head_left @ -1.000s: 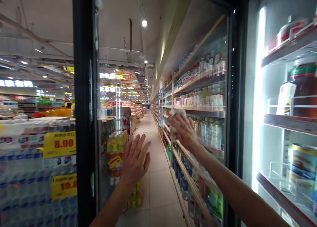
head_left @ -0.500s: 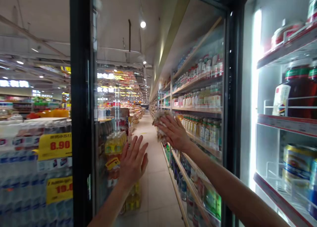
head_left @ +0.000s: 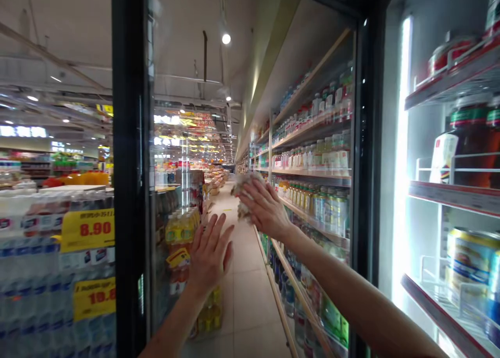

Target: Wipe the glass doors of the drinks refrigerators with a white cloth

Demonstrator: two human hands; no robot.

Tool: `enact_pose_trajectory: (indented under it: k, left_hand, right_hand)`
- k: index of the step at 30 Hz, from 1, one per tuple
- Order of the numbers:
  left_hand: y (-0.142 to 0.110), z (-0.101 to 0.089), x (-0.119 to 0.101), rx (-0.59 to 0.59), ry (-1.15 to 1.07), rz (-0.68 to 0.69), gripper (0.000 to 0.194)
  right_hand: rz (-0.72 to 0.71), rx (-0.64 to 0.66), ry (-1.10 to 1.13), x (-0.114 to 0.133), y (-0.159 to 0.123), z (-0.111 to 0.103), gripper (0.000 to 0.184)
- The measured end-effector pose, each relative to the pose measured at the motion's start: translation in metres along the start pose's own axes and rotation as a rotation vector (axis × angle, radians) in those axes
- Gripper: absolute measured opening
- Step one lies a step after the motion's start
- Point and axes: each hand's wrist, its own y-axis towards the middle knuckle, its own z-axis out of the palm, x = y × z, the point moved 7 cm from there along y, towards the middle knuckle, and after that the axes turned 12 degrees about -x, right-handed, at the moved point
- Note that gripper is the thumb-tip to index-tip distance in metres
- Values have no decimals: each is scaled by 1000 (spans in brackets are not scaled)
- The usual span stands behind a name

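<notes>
A rumpled whitish cloth with brownish patches (head_left: 242, 211) lies pressed to the glass of a black-framed door (head_left: 130, 155). My right hand (head_left: 269, 210) covers it, fingers stretched over it and holding it to the pane. To the left and a little lower, my left hand (head_left: 209, 251) rests with fingers spread, palm toward the same glass and nothing in it. Much of the cloth is hidden under the right fingers, which are slightly smeared by motion.
Right of me stands a lit cooler with wire-railed shelves (head_left: 455, 196) of bottles and cans. Wrapped water bottles with yellow price signs (head_left: 94, 230) are stacked at left. Through the glass show an aisle floor (head_left: 250, 300) and long drink shelves (head_left: 312, 175).
My right hand has slid a short way left across the glass, carrying the cloth with it. The left hand stays in nearly the same place.
</notes>
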Motion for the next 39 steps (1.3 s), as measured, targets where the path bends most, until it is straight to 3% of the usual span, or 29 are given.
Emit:
enact_pose_trajectory:
  k: [1, 3, 5, 8, 10, 12, 17, 19, 20, 23, 25, 29, 32, 35, 39]
  left_hand:
    - [0, 0, 0, 1, -6, -1, 40]
    - [1, -1, 0, -4, -12, -6, 39]
    - [1, -3, 0, -15, -13, -9, 39]
    - [2, -4, 0, -24, -15, -22, 38]
    - [1, -4, 0, -19, -19, -28, 38]
    - [1, -4, -1, -22, -22, -28, 38]
    - [2, -2, 1, -21, -23, -30, 38]
    - [1, -1, 1, -7, -15, -19, 39]
    - [0, 0, 2, -1, -9, -12, 40]
    - [-4, 0, 3, 0, 4, 2, 45]
    - [-2, -3, 2, -16, -5, -14, 50]
    - [31, -11, -8, -110, -133, -99, 59]
    - [73, 3, -28, -104, -310, -88, 57]
    - [102, 35, -41, -8, -331, -99, 51]
    - [102, 63, -49, 69, -160, -11, 52]
  right_hand:
    - [-49, 23, 9, 5, -5, -1, 46]
    - [6, 28, -34, -18, -18, -10, 45]
    - [218, -34, -128, -73, -33, -26, 46]
    - [621, -259, -267, -153, -53, -54, 47]
    - [762, -384, -302, -167, -56, -60, 48]
    - [704, -379, -262, -143, -43, -49, 48]
    - [172, -65, -16, -17, -11, -4, 50]
    - [37, 26, 41, 2, -13, 1, 53]
    - [48, 32, 33, -2, -15, 0, 53]
    - [349, -121, -98, -44, -17, -13, 58]
    - [454, -181, -106, -55, -17, -16, 63]
    - [221, -66, 103, -16, -10, 0, 73]
    - [182, -80, 184, -1, -14, -1, 74]
    - [223, -149, 256, -8, -19, -10, 72]
    - [247, -231, 266, -29, -27, -24, 67]
